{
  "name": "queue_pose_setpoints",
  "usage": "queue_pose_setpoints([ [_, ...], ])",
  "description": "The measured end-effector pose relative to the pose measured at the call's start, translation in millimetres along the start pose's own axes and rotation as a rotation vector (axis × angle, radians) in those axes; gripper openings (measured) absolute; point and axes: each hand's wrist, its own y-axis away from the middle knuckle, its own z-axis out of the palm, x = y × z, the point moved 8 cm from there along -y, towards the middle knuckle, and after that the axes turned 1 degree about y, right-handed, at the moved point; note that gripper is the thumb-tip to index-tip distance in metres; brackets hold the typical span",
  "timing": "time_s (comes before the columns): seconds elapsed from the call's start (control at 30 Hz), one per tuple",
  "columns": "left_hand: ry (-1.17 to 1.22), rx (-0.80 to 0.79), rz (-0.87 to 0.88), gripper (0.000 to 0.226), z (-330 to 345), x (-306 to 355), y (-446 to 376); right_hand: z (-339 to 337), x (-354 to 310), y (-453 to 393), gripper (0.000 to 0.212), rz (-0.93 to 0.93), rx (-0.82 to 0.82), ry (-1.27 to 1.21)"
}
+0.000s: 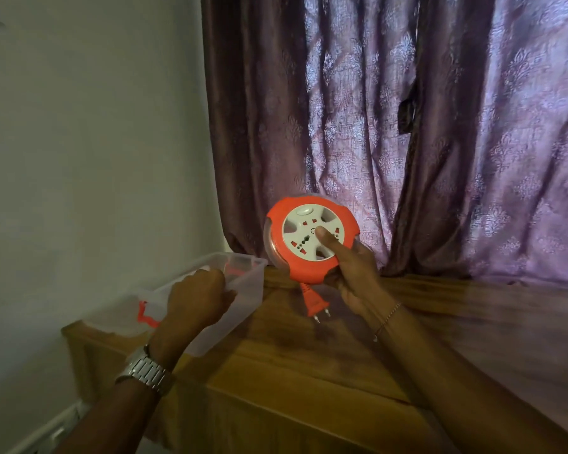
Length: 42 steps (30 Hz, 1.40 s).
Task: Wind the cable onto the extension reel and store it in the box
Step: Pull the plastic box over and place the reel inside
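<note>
A glossy wooden desk (pixel 309 362) is set in a corner, with a pale wall (pixel 79 142) to the left and patterned purple curtains (pixel 407 126) behind. The round orange and white extension reel (pixel 304 239) is held above the desk by the right hand (pixel 354 273), thumb pressed to its socket face; the orange plug (pixel 315 301) hangs beneath. The rim of the translucent plastic box (pixel 243 290), at the desk's left end, is gripped by the left hand (pixel 199 299). A metal watch (pixel 145 371) is worn on that wrist.
</note>
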Motion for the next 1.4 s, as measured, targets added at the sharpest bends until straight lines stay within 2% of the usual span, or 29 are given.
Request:
queue_pose_setpoints([
  [0.13, 0.031, 0.0, 0.054, 0.03, -4, 4, 0, 6, 0, -4, 0.055, -0.005, -0.004, -0.033],
  [0.3, 0.031, 0.061, 0.193, 0.029, -9, 13, 4, -10, -5, -3, 0.047, 0.032, 0.042, 0.009],
  [0.43, 0.187, 0.038, 0.354, 0.032, -9, 34, -1, -34, -14, -5, 0.046, 0.051, 0.119, 0.008],
  [0.6, 0.439, -0.074, 0.521, 0.028, 1, 81, -7, -69, -31, -5, 0.045, 0.062, 0.158, -0.009],
  [0.7, 0.552, -0.113, 0.607, 0.038, 4, 121, -11, -94, -53, -5, 0.049, 0.015, 0.149, -0.041],
  [0.83, 0.652, -0.094, 0.71, 0.078, 5, 178, -10, -128, -82, -4, 0.049, -0.026, 0.137, -0.044],
  [0.9, 0.687, -0.077, 0.778, 0.081, 3, 207, -8, -149, -97, -4, 0.049, -0.046, 0.163, -0.032],
  [1.07, 0.765, -0.136, 0.891, 0.072, 2, 266, -3, -198, -129, 1, 0.047, -0.067, 0.271, 0.156],
  [1.17, 0.804, -0.159, 0.929, 0.075, 1, 293, 0, -220, -143, 3, 0.045, -0.079, 0.309, 0.238],
  [1.4, 0.857, -0.051, 0.976, 0.076, -6, 323, 9, -230, -161, -9, 0.052, -0.069, 0.192, 0.559],
])
